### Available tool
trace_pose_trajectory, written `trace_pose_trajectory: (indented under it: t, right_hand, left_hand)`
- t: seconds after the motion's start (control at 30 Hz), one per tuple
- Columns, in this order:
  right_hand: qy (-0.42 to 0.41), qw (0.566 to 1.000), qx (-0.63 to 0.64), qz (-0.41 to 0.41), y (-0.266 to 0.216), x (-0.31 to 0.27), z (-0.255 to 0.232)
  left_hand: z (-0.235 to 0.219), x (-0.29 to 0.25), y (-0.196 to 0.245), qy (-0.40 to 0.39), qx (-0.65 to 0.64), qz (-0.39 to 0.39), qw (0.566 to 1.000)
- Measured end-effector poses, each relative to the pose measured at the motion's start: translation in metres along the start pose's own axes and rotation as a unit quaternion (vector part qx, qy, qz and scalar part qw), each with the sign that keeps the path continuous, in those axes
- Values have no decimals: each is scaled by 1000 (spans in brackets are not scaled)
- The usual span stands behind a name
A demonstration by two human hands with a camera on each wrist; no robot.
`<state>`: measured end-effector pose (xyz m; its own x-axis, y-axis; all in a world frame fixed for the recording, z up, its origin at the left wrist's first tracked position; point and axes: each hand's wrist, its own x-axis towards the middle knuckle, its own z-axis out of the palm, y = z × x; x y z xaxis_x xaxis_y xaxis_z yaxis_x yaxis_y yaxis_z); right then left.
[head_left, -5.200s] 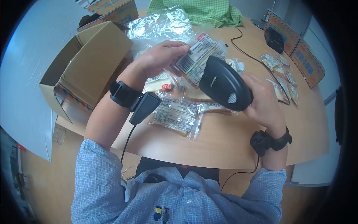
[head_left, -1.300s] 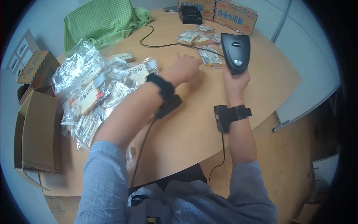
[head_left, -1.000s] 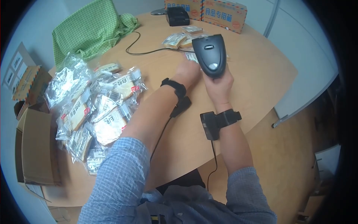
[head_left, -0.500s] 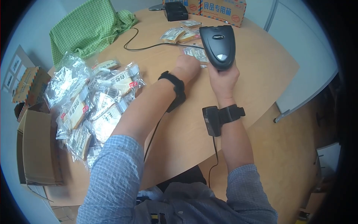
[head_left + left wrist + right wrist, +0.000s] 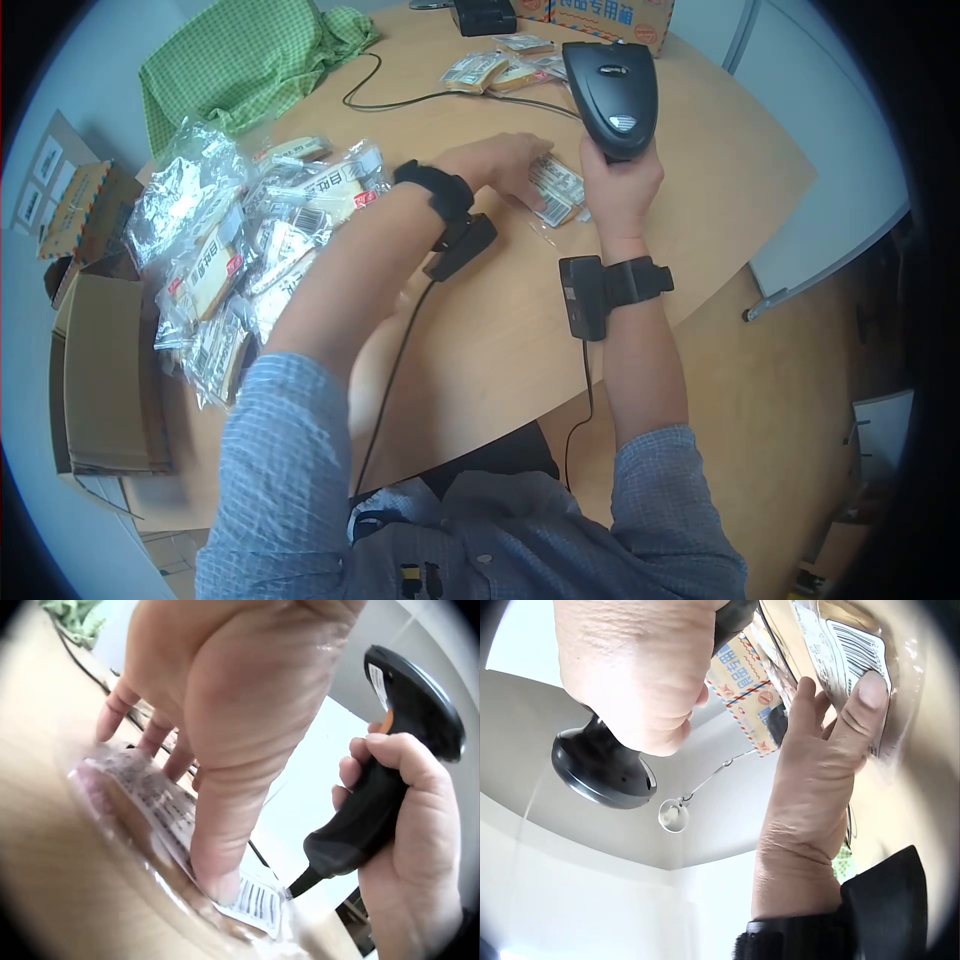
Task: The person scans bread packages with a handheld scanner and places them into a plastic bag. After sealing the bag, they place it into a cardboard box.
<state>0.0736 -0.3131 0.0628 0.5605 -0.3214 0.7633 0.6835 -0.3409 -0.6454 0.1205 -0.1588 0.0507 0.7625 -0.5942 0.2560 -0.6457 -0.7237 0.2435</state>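
Note:
In my right hand point(image 5: 622, 196) I grip the handle of a black barcode scanner point(image 5: 612, 95), held up with its head above the fist. My left hand point(image 5: 500, 165) lies over a clear bread packet point(image 5: 557, 190) on the table, its fingers spread and fairly straight. In the left wrist view the thumb point(image 5: 221, 862) touches the label beside the barcode point(image 5: 259, 904), while the other fingertips reach the packet's far side. From the right wrist view, the barcode label point(image 5: 859, 656) shows beside that thumb. The scanner's trigger side is partly hidden by the right hand's fingers.
A heap of bread packets point(image 5: 215, 275) lies at left, beside an open cardboard box point(image 5: 115, 370). Further packets point(image 5: 480, 70) lie at the back near a black device point(image 5: 484, 16) and a printed carton point(image 5: 610, 20). A black cable point(image 5: 400, 105) crosses the table; green checked cloth point(image 5: 240, 70) lies behind.
Earlier, the left hand held a packet up by the scanner over the heap. It then reached right to a packet on the table, which has now shifted nearer. The scanner stays in the right hand.

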Motion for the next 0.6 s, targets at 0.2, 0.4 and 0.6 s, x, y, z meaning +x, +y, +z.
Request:
trace_pose_trajectory:
  t: [0.2,0.4,0.6]
  right_hand:
    - [-39,998,-18,-54,10,-2,3]
    - [-84,996,-9,-41,2,-5,3]
    - [-180,983,11,-41,-11,-8,-1]
  left_hand:
    - [-35,2,28,-253,7,-132,958]
    - [-39,-36,17,-107,95,-162,976]
    - [-123,-90,2,84,-26,-229,969]
